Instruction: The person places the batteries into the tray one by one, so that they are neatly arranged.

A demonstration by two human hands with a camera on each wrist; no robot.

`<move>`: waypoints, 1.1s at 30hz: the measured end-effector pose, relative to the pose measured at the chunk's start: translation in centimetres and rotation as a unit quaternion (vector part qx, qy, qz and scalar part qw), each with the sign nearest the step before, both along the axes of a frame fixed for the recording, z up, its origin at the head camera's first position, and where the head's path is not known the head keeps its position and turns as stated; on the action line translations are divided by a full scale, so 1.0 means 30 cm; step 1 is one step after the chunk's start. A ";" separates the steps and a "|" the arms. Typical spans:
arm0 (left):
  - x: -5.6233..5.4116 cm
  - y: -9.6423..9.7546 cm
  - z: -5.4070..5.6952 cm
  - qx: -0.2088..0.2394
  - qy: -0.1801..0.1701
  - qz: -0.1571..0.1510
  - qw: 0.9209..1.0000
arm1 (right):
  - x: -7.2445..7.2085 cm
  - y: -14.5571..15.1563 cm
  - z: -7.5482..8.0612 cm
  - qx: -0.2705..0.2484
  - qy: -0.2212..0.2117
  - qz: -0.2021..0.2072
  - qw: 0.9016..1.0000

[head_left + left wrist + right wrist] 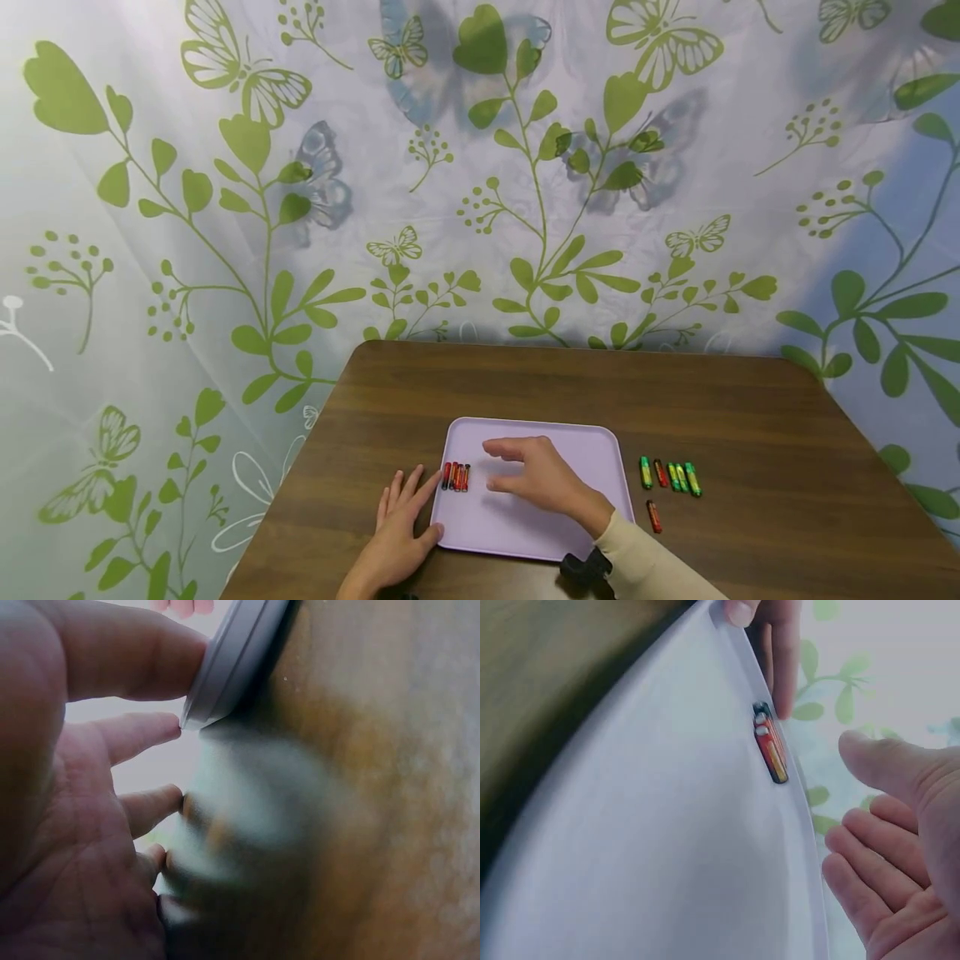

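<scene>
Several red batteries (pixel 456 477) lie side by side near the left rim of a pale purple tray (pixel 555 542). My left hand (pixel 397 529) rests beside the tray's left side with fingers spread, its thumb and index finger touching the rim; in the left wrist view the thumb is against the tray's edge (pixel 236 664). My right hand (pixel 543 475) hovers over the tray, thumb and fingers apart, with nothing between them. In the right wrist view the right hand's (pixel 907 840) fingers are relaxed, and the red batteries (pixel 771 746) sit along the rim.
To the right of the tray, several green batteries (pixel 692 479) and a red battery (pixel 660 472) stand in a loose row on the brown wooden table (pixel 750 417). Another red battery (pixel 654 517) lies nearer me. A leaf-patterned curtain (pixel 525 208) hangs behind the table.
</scene>
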State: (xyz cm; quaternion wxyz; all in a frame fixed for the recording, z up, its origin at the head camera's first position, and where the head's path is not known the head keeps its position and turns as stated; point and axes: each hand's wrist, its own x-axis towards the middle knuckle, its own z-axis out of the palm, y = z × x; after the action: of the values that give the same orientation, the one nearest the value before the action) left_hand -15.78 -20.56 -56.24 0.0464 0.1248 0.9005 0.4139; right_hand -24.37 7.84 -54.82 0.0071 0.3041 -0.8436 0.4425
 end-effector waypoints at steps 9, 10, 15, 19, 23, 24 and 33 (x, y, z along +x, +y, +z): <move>-0.003 0.005 0.001 0.008 -0.007 0.000 1.000 | 0.023 0.135 0.015 0.000 -0.006 0.012 1.000; -0.003 0.006 0.000 0.007 -0.007 0.001 1.000 | 0.026 0.152 0.015 0.004 -0.001 0.015 1.000; -0.002 0.014 -0.002 0.005 -0.005 0.002 1.000 | 0.047 0.236 0.015 0.007 0.028 0.023 0.999; 0.000 0.020 -0.003 0.009 -0.008 0.002 1.000 | 0.074 0.311 0.024 -0.003 0.021 0.019 1.000; 0.002 0.025 -0.003 0.010 -0.009 0.000 1.000 | 0.106 0.393 0.037 -0.001 0.018 0.019 1.000; 0.003 0.025 -0.003 0.010 -0.009 0.001 1.000 | 0.114 0.414 0.040 0.005 0.024 0.018 1.000; 0.006 0.024 -0.005 0.005 -0.010 0.004 1.000 | 0.177 0.587 0.037 0.003 0.040 0.004 0.999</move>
State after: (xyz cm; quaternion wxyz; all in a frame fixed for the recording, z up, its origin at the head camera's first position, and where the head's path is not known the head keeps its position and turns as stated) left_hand -15.59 -19.84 -56.39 0.0531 0.1171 0.8986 0.4194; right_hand -19.06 25.45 -53.70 0.0384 0.3248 -0.8429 0.4273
